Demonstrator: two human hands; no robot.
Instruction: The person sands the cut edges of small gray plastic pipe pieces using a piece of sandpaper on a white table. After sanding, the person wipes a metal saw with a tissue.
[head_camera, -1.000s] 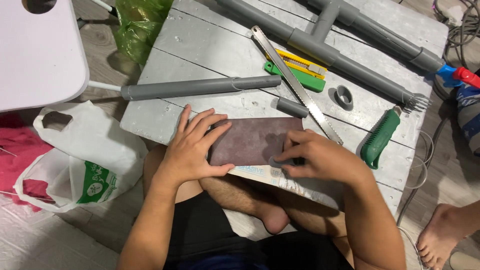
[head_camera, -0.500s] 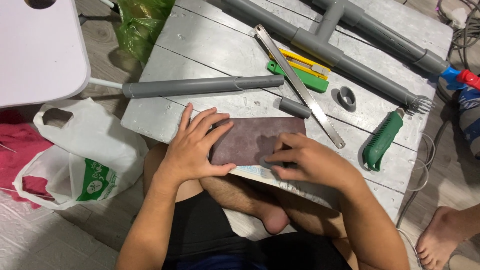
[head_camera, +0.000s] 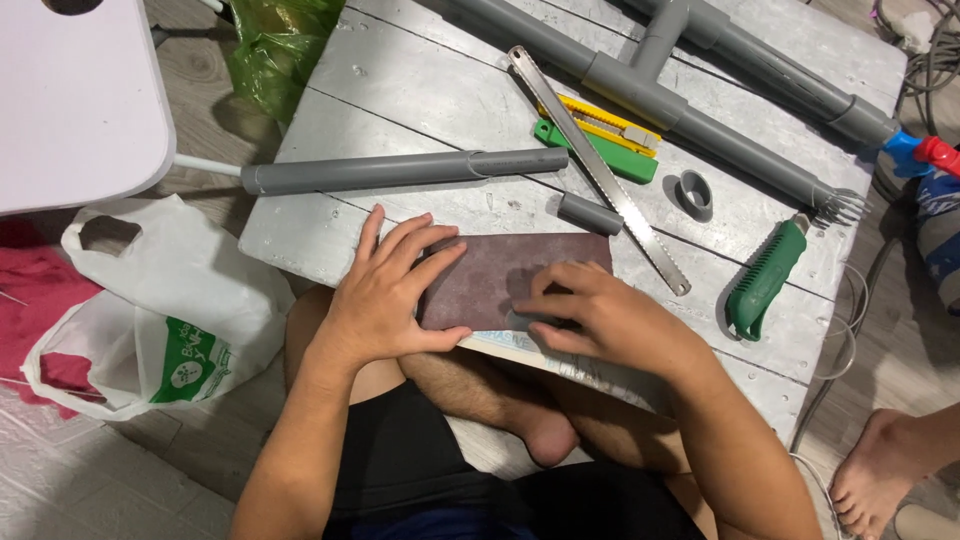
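two hands (head_camera: 385, 295) (head_camera: 600, 320) (one sandpaper sheet (head_camera: 500, 275))

One head cam, looking steeply down, close over hands (head_camera: 480, 300), grey wooden table (head_camera: 420, 90) filling frame

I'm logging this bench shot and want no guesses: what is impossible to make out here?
- What the right hand presses on the brown sheet: hidden under its fingers, head view.
- Left part of the sheet: covered by the left hand.
- Long grey pipe assembly: its upper end is cut off by the top edge.
- Bare foot: its owner is out of frame.
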